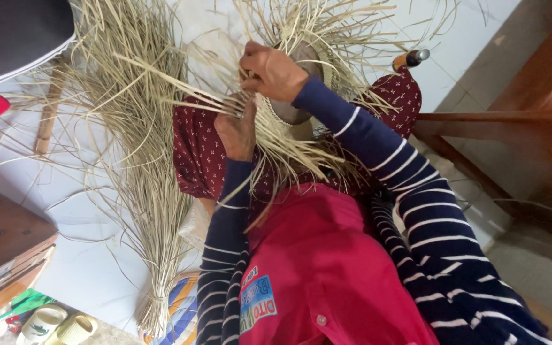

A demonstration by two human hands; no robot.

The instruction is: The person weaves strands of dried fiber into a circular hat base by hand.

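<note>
A half-woven piece of pale straw (289, 112) rests on my lap, wrapped around a round brown form (306, 61), with loose strips fanning out on all sides. My right hand (273, 70) sits on its top edge and pinches several strips. My left hand (237, 131) is just below and to the left, fingers closed on a flat band of strips (180, 86) that runs off to the left. Both arms wear navy sleeves with white stripes. A maroon patterned cloth (193, 153) covers my knees under the work.
A long bundle of straw strips (142, 160), tied at its near end, lies on the white floor at left. An orange-handled tool (409, 59) lies beyond my knee. Wooden furniture (512, 121) stands at right, a wooden cabinet (1, 243) at left, and sandals (59, 326) at bottom left.
</note>
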